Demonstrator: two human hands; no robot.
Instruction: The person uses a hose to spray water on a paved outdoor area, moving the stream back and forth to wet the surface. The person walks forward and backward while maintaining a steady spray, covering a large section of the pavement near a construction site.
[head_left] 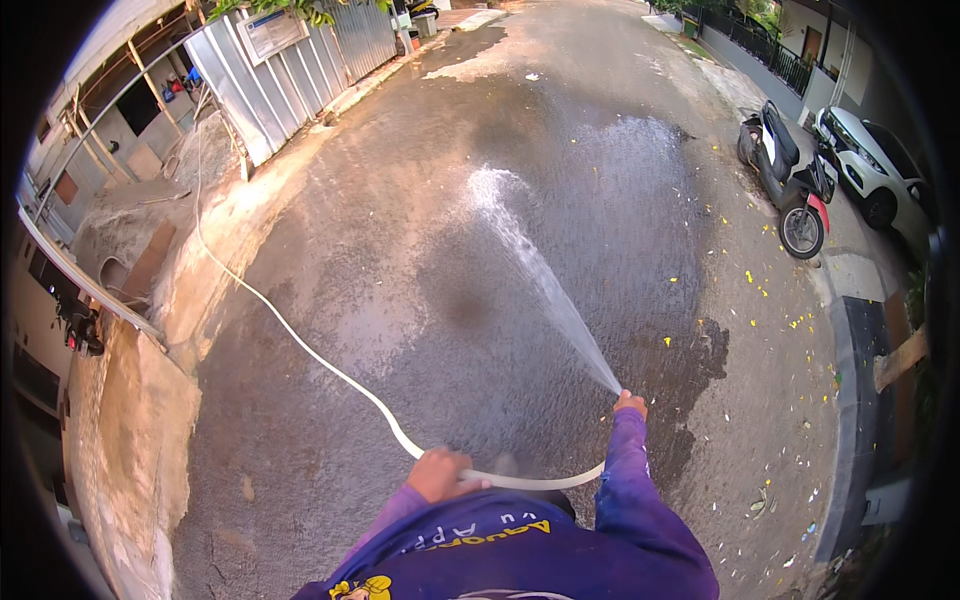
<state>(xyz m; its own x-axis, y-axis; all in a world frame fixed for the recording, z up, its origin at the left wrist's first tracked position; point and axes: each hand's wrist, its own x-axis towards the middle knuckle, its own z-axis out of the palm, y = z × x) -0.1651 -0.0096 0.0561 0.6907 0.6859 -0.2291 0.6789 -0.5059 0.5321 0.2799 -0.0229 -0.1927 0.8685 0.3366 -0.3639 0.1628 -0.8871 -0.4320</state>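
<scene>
Flexible cream-white hose [320, 355], gripped at two points above the wet grey asphalt road [300, 450].
The left hand [438, 474] grips a middle stretch; the right hand [630, 402], farther forward, is closed around the outlet end, releasing a white water jet [555, 290]. The hose sags between the hands and, beyond the left hand, crosses the road's left edge.

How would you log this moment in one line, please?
left hand: holds hose | right hand: directs water jet | road: partly wet
</scene>
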